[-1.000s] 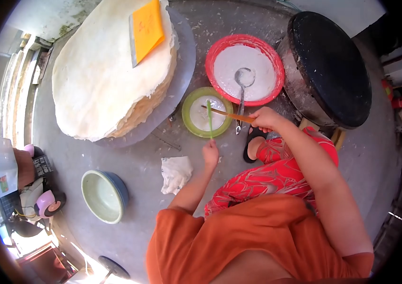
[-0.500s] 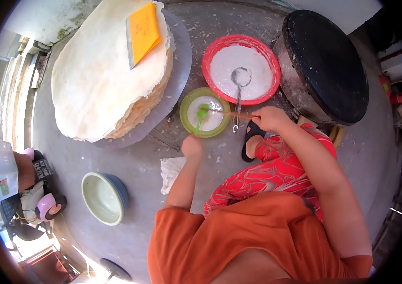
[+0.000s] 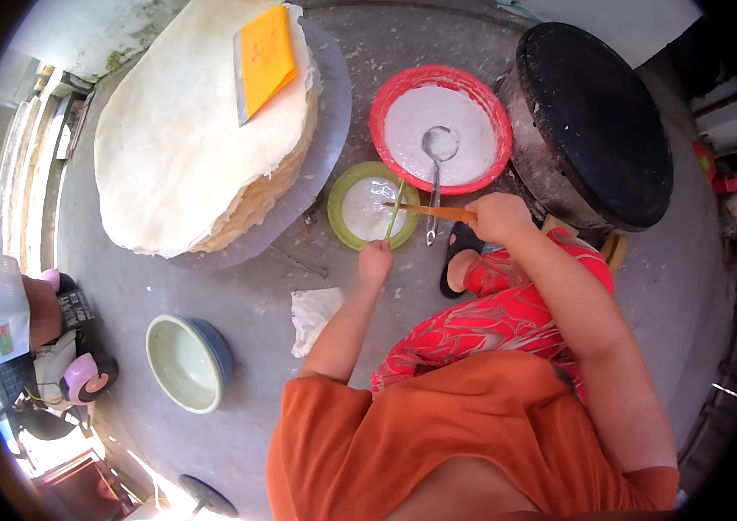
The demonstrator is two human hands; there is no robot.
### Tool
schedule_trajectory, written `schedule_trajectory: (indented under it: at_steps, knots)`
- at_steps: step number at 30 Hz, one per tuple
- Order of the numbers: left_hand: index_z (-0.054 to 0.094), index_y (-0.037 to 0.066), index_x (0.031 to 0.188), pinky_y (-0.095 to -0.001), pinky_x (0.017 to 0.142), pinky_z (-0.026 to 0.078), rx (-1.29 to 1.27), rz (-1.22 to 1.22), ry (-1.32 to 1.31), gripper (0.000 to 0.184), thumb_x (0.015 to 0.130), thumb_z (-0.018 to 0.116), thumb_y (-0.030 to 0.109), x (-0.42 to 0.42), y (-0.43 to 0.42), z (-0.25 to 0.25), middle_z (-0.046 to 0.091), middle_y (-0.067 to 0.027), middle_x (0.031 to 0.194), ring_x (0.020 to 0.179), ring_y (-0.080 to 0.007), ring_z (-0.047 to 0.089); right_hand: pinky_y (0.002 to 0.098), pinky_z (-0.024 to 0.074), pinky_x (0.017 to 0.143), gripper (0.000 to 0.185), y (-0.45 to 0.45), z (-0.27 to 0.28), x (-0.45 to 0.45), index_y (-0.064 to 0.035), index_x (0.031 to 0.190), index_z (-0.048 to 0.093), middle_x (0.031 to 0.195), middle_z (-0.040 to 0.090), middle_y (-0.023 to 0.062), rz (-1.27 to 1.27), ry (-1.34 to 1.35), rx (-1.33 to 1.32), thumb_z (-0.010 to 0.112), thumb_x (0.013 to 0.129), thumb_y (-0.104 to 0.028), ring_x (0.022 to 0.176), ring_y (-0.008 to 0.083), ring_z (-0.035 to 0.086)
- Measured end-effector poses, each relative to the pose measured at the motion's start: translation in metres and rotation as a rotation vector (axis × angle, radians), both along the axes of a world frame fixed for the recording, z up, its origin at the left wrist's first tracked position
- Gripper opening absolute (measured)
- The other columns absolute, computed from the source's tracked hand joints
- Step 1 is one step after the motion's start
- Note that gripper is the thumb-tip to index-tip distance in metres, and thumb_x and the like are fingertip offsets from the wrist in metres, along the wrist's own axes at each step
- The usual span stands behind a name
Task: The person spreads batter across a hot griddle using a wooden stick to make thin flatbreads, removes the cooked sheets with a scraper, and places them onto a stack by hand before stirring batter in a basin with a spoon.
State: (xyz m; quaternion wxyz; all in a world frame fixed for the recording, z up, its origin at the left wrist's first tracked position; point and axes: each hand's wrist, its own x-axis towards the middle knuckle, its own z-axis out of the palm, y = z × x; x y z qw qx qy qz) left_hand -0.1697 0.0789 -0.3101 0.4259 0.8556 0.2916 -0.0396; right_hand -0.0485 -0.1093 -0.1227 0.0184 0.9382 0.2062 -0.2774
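Note:
My left hand (image 3: 375, 261) is closed round the handle of a green spatula (image 3: 395, 214), which is seen edge-on over a yellow-green bowl (image 3: 340, 227) of white batter. My right hand (image 3: 499, 217) grips a flat wooden spreader (image 3: 445, 212). Its far end crosses the bowl's rim and meets the spatula over the batter. Just behind, a red basin (image 3: 503, 117) holds more white batter. A metal ladle (image 3: 436, 178) lies in that basin, its bowl in the batter and its handle hanging over the near rim.
A tall stack of thin round pancakes (image 3: 186, 130) stands at back left, with an orange scraper (image 3: 268, 61) on top. A round black griddle (image 3: 598, 122) is at right. On the floor are a white cloth (image 3: 313, 319) and a pale green basin (image 3: 188, 365).
My left hand has moved right and slightly up, turning the spatula from broadside to edge-on against the spreader. More of the spreader's flat face shows now.

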Motion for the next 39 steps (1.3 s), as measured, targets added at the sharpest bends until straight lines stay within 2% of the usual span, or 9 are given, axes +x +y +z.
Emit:
schedule_trajectory:
  at_steps: [8, 10, 14, 16, 25, 29, 32, 38, 39]
  knots:
    - [0.059, -0.003, 0.067, -0.031, 0.035, 0.029, -0.462, 0.387, 0.016, 0.031, 0.083, 0.049, 0.021, 0.027, 0.004, -0.052, 0.049, -0.0065, 0.051, 0.035, -0.0161, 0.041, 0.0342, 0.0456, 0.078, 0.026, 0.001, 0.005, 0.001, -0.0206, 0.099, 0.063, 0.096, 0.061, 0.0082, -0.03, 0.034, -0.032, 0.055, 0.074, -0.022, 0.091, 0.0239, 0.058]
    - [0.06, -0.007, 0.073, -0.0416, 0.062, 0.043, -0.238, 0.207, 0.004, 0.032, 0.081, 0.05, 0.022, 0.02, -0.001, -0.036, 0.056, -0.0257, 0.065, 0.064, -0.0391, 0.057, 0.0342, 0.0457, 0.078, 0.026, -0.001, 0.006, 0.002, -0.0204, 0.099, 0.063, 0.096, 0.061, 0.0083, -0.025, 0.03, -0.044, 0.055, 0.074, -0.022, 0.091, 0.0238, 0.058]
    - [0.06, -0.007, 0.073, -0.042, 0.063, 0.043, -0.259, 0.203, 0.045, 0.032, 0.081, 0.05, 0.022, 0.016, -0.011, -0.038, 0.056, -0.0264, 0.067, 0.066, -0.0395, 0.056, 0.0345, 0.0463, 0.076, 0.025, 0.0, 0.0, 0.004, -0.0193, 0.096, 0.064, 0.095, 0.062, 0.0081, 0.004, 0.014, -0.03, 0.054, 0.073, -0.02, 0.089, 0.0242, 0.059]
    - [0.06, -0.003, 0.069, -0.0326, 0.041, 0.033, -0.217, 0.191, -0.023, 0.03, 0.083, 0.048, 0.02, 0.022, -0.005, -0.066, 0.049, -0.0067, 0.05, 0.041, -0.0159, 0.044, 0.0347, 0.0465, 0.075, 0.024, 0.002, 0.0, 0.004, -0.0188, 0.095, 0.065, 0.094, 0.062, 0.008, -0.009, 0.033, -0.052, 0.054, 0.073, -0.019, 0.089, 0.0243, 0.059]
    - [0.056, -0.002, 0.067, -0.0293, 0.034, 0.03, -0.455, 0.221, -0.011, 0.03, 0.085, 0.045, 0.021, -0.016, -0.023, -0.006, 0.049, -0.0071, 0.049, 0.037, -0.0148, 0.041, 0.0358, 0.0466, 0.075, 0.028, -0.003, -0.014, 0.004, -0.0184, 0.099, 0.062, 0.094, 0.062, 0.0078, -0.051, 0.018, 0.034, 0.053, 0.072, -0.017, 0.09, 0.0245, 0.058]
    - [0.055, -0.002, 0.068, -0.0308, 0.033, 0.03, -0.344, 0.193, 0.059, 0.03, 0.084, 0.045, 0.021, -0.012, 0.001, -0.073, 0.049, -0.0083, 0.051, 0.036, -0.0159, 0.042, 0.0357, 0.0467, 0.075, 0.027, 0.004, -0.008, 0.002, -0.0166, 0.098, 0.062, 0.093, 0.062, 0.0076, -0.02, 0.023, 0.004, 0.054, 0.072, -0.016, 0.089, 0.0244, 0.059]
    - [0.058, -0.001, 0.072, -0.0339, 0.039, 0.038, -0.269, 0.274, 0.135, 0.031, 0.084, 0.045, 0.024, -0.003, 0.015, -0.1, 0.051, -0.0102, 0.052, 0.044, -0.0205, 0.051, 0.0356, 0.0469, 0.074, 0.026, 0.0, 0.014, 0.006, -0.0162, 0.097, 0.062, 0.092, 0.062, 0.0076, 0.041, -0.026, -0.018, 0.054, 0.072, -0.017, 0.088, 0.0244, 0.059]
    - [0.061, 0.002, 0.09, -0.0412, 0.076, 0.043, 0.102, -0.108, 0.277, 0.033, 0.081, 0.048, 0.031, -0.003, -0.003, -0.001, 0.06, -0.019, 0.08, 0.084, -0.0338, 0.057, 0.0362, 0.0474, 0.071, 0.022, -0.028, 0.058, 0.028, -0.0153, 0.093, 0.063, 0.085, 0.063, 0.0083, 0.104, -0.143, -0.057, 0.059, 0.072, -0.022, 0.082, 0.0248, 0.06]
    - [0.061, 0.002, 0.092, -0.0416, 0.079, 0.041, 0.455, -0.11, 0.195, 0.035, 0.081, 0.048, 0.032, -0.004, -0.013, 0.011, 0.058, -0.0208, 0.089, 0.09, -0.0354, 0.054, 0.0365, 0.0474, 0.07, 0.022, -0.035, 0.063, 0.031, -0.0147, 0.091, 0.063, 0.083, 0.063, 0.0087, 0.107, -0.157, -0.12, 0.06, 0.072, -0.023, 0.08, 0.0253, 0.06]
